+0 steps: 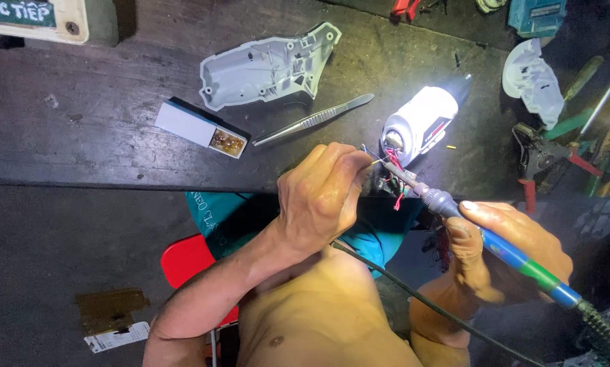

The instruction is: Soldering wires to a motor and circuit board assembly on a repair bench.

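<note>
dark tabletop [81,136] is ending at its near edge, where both hands are working. left hand [322,197] is pinching thin wires [391,160] closed-fingered. right hand [502,248] is gripping a blue soldering iron [495,248], tip at the wires beside the white motor housing [424,119]. tweezers [315,119] are lying clear, well apart.

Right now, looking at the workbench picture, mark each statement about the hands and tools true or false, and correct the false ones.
1. The right hand holds a blue-handled soldering iron. True.
2. The tweezers are in the left hand. False: they lie on the bench, untouched.
3. The left hand pinches thin wires beside the white motor. True.
4. The small box is fully closed. False: its drawer is slid partly open.
5. A grey plastic shell lies above the tweezers. True.
</note>
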